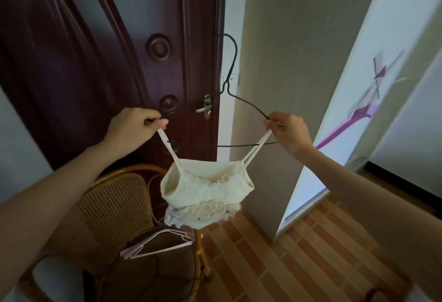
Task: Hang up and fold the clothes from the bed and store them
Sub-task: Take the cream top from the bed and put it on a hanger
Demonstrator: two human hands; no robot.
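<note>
**user_a:** Dark red-brown door [107,62] straight ahead, brick-pattern tiled floor [299,253] below. So what are the hands doing?

**user_b:** They're held apart at about the same height, out in front of the door. Left hand [134,129] has its fingers curled, pinching the left strap of a cream camisole [205,191] together with the left end of a thin black wire hanger [235,62]. Right hand [289,131] does the same on the other side: it pinches the right straps against the hanger's right shoulder.

**user_a:** And the top itself, where is it?

**user_b:** Hanging in the air between the hands, below the hanger's bottom wire, straps stretched up to each hand. Ruffled trim along the neckline, lacy hem at the bottom. It isn't touching anything under it. The hanger's hook points up, in front of the door's edge.

**user_a:** Anything around?

**user_b:** Yep, a rattan chair [114,206] right under the top, with a dark cushion and a small bunch of pale pink hangers [157,244] lying on the seat. Door handle [205,109] sits just behind the black hanger. On the right there's a beige wall corner [299,62], and past it a white panel with a purple pattern [363,110].
</note>
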